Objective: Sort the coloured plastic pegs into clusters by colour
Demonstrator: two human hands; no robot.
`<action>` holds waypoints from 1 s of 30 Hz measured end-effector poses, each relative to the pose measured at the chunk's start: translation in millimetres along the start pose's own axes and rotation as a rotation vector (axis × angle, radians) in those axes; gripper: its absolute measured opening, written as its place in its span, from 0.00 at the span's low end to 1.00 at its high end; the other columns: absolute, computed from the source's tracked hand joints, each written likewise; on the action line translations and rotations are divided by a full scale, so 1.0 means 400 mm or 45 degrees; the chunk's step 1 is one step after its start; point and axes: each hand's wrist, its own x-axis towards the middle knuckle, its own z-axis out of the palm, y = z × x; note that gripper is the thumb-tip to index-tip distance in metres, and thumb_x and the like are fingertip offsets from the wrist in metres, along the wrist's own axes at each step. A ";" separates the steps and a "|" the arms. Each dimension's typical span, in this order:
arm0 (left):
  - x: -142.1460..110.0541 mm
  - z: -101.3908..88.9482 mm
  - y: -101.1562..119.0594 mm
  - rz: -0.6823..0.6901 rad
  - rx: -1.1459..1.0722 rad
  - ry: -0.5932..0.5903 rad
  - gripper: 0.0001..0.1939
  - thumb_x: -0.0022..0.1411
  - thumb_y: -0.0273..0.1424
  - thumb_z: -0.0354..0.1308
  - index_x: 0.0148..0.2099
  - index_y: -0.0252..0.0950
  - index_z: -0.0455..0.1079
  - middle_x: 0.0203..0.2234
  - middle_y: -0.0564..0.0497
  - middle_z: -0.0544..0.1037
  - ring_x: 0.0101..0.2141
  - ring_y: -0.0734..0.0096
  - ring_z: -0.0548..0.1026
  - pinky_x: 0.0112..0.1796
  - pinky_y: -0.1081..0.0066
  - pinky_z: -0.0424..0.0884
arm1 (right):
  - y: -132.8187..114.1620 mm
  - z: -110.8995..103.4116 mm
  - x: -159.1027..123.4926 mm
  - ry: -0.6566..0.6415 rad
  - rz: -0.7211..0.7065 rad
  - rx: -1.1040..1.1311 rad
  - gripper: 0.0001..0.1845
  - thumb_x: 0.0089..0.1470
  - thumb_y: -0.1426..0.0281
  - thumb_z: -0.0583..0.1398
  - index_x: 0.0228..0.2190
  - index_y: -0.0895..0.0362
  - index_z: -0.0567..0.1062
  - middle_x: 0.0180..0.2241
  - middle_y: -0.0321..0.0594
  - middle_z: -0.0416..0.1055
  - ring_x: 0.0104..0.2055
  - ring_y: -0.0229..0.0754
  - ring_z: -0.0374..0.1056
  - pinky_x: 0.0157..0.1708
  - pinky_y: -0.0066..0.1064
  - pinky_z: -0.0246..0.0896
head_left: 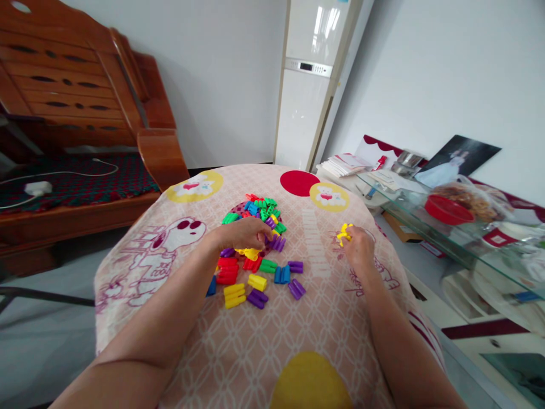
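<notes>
A loose pile of small plastic building pieces in several colours lies on the tablecloth, with green pieces (268, 205) at its far side. My left hand (249, 232) reaches over the pile, fingers curled into a pinch beside a purple piece (279, 243); what is between the fingertips is hidden. Out to the right, my right hand (360, 247) grips yellow plastic pieces (344, 233), which stick out past the fingers. Nearer me lie red pieces (227, 271), a yellow piece (234, 296), a blue piece (281, 275) and a purple piece (297, 289).
The round table wears a pink patterned tablecloth (264, 358). At right is a glass shelf (426, 218) with a red bowl (449, 210), papers (344, 165) and a photo (460, 153). A wooden bench (63, 85) stands left, a tall white appliance (304, 108) behind.
</notes>
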 end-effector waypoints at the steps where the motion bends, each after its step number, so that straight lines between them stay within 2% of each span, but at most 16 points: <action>1: 0.002 0.001 -0.001 0.000 -0.009 -0.008 0.15 0.52 0.23 0.55 0.38 0.39 0.79 0.31 0.55 0.82 0.33 0.72 0.76 0.34 0.78 0.65 | 0.009 0.000 0.002 -0.020 0.009 -0.028 0.12 0.49 0.72 0.58 0.35 0.60 0.80 0.37 0.51 0.78 0.38 0.47 0.72 0.39 0.34 0.63; 6: 0.016 0.015 -0.016 -0.070 -0.031 -0.067 0.08 0.53 0.24 0.58 0.31 0.37 0.79 0.28 0.54 0.82 0.31 0.72 0.77 0.31 0.79 0.64 | 0.032 0.006 0.011 -0.155 0.066 0.100 0.09 0.45 0.72 0.60 0.29 0.57 0.81 0.31 0.46 0.80 0.34 0.46 0.74 0.36 0.33 0.64; 10: 0.016 0.019 -0.023 -0.074 -0.046 -0.104 0.08 0.53 0.25 0.59 0.32 0.37 0.80 0.28 0.53 0.83 0.31 0.71 0.78 0.30 0.78 0.65 | 0.046 -0.008 0.019 -0.245 0.153 0.316 0.11 0.38 0.74 0.61 0.28 0.58 0.81 0.29 0.44 0.80 0.32 0.45 0.75 0.33 0.31 0.65; 13: 0.008 0.011 -0.026 -0.005 -0.107 -0.202 0.08 0.54 0.27 0.61 0.36 0.37 0.81 0.31 0.52 0.83 0.33 0.70 0.78 0.33 0.78 0.67 | 0.067 -0.030 0.024 -0.254 0.217 0.392 0.11 0.38 0.70 0.62 0.28 0.59 0.81 0.28 0.43 0.80 0.31 0.44 0.75 0.31 0.30 0.64; 18: 0.001 -0.002 -0.042 -0.001 -0.202 -0.329 0.14 0.51 0.29 0.65 0.43 0.36 0.80 0.36 0.51 0.83 0.37 0.67 0.78 0.35 0.78 0.69 | 0.103 -0.083 0.030 -0.165 0.284 0.152 0.16 0.42 0.59 0.64 0.28 0.59 0.82 0.25 0.44 0.79 0.31 0.48 0.74 0.27 0.31 0.60; 22: 0.003 0.000 -0.052 -0.050 -0.204 -0.351 0.15 0.49 0.28 0.64 0.42 0.35 0.80 0.35 0.50 0.83 0.37 0.67 0.78 0.34 0.78 0.70 | 0.106 -0.111 0.029 -0.162 0.345 -0.143 0.19 0.43 0.55 0.65 0.28 0.59 0.83 0.28 0.50 0.79 0.33 0.52 0.74 0.27 0.34 0.56; 26: 0.000 0.000 -0.052 -0.026 -0.248 -0.342 0.14 0.49 0.29 0.64 0.42 0.35 0.79 0.35 0.50 0.83 0.36 0.67 0.78 0.34 0.76 0.70 | 0.107 -0.117 0.031 -0.160 0.363 -0.103 0.20 0.46 0.55 0.63 0.29 0.60 0.83 0.29 0.50 0.79 0.33 0.52 0.73 0.29 0.34 0.57; 30: -0.002 0.001 -0.050 0.021 -0.305 -0.336 0.15 0.50 0.33 0.65 0.41 0.34 0.78 0.35 0.49 0.83 0.36 0.66 0.78 0.34 0.75 0.71 | 0.131 -0.118 0.034 -0.002 0.382 -0.147 0.21 0.48 0.55 0.62 0.32 0.60 0.83 0.31 0.51 0.79 0.34 0.51 0.73 0.30 0.34 0.59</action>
